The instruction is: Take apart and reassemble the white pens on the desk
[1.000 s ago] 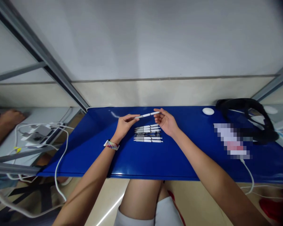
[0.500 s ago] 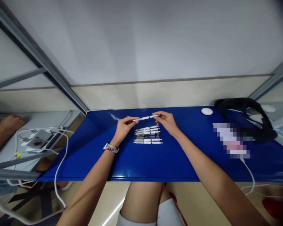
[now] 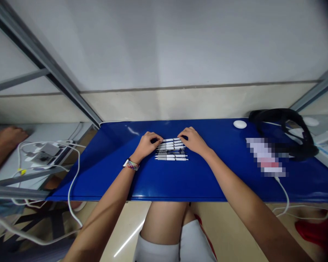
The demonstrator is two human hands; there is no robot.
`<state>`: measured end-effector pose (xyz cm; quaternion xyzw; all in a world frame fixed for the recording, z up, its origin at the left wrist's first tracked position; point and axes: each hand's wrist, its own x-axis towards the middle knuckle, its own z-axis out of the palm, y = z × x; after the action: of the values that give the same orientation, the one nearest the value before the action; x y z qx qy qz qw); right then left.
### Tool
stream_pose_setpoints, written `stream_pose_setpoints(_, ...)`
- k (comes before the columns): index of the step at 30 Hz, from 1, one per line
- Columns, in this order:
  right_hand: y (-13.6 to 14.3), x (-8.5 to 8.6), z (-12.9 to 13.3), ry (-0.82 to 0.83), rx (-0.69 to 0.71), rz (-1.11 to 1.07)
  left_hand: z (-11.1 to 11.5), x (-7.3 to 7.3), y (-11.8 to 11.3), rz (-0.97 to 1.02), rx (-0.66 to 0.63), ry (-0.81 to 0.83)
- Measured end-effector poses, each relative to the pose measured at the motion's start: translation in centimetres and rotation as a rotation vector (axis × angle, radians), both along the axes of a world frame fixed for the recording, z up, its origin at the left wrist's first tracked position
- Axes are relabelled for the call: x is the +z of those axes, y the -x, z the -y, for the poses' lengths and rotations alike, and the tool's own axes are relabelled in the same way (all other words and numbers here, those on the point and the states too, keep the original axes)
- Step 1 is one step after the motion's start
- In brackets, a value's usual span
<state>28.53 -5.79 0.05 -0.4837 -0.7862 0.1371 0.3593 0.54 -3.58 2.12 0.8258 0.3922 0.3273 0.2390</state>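
Observation:
A white pen [image 3: 170, 139] lies level at the far side of a row of pens, pinched at both ends. My left hand [image 3: 148, 145] closes thumb and fingers on its left end. At the right end, the fingertips of my right hand [image 3: 191, 140] grip it in the same way. Just nearer to me, several white pens [image 3: 173, 157] with grey grips lie side by side, their tips pointing left. A darker pen [image 3: 175, 151] shows among them. My fingers partly cover the far pens' ends.
The pens are on a blue table [image 3: 175, 182]. To the right are a white oval object [image 3: 239, 124], a black headset-like strap [image 3: 297, 127] and a blurred-out item [image 3: 265, 154] with a white cable. A power strip [image 3: 46, 154] and another person's hand [image 3: 12, 135] are at left.
Both hands have lowered the held pen from above the row down to its far side, and it is now parallel with the others. The view has shifted slightly.

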Motion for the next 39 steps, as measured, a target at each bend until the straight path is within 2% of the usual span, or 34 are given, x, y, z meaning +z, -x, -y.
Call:
stream_pose_setpoints(10,0.2,1.3,1.0,-0.03,-0.014,0.087,0.0,-0.3,0.1,-0.023,0.006,-0.018)
stream_pose_setpoints(13,1.2,2.2,2.1,-0.09,-0.046,0.126,0.0,-0.5,0.1,-0.023,0.069,-0.011)
stream_pose_setpoints(15,2.4,2.9,3.2,-0.071,-0.042,0.151,0.0,-0.5,0.1,-0.015,0.086,-0.005)
stream_pose_setpoints(16,3.1,3.1,3.8,-0.029,0.015,0.166,0.0,-0.5,0.1,-0.012,0.087,-0.005)
stream_pose_setpoints(18,4.4,3.5,5.0,0.011,0.229,0.231,0.0,-0.4,0.1,-0.013,0.083,-0.003)
stream_pose_setpoints(21,5.6,3.7,6.2,-0.002,0.346,0.306,0.2,-0.2,0.0,-0.012,0.068,0.006)
stream_pose_setpoints(26,5.7,4.2,6.6,-0.006,0.372,0.305,0.2,-0.2,0.0,0.006,0.052,-0.004)
stream_pose_setpoints(33,5.8,4.5,6.7,0.128,0.425,0.307,-0.2,-0.5,0.1,0.01,0.046,-0.015)
stream_pose_setpoints(39,5.8,4.2,6.3,0.095,0.396,0.177,0.1,-0.2,0.0,0.029,0.045,-0.033)
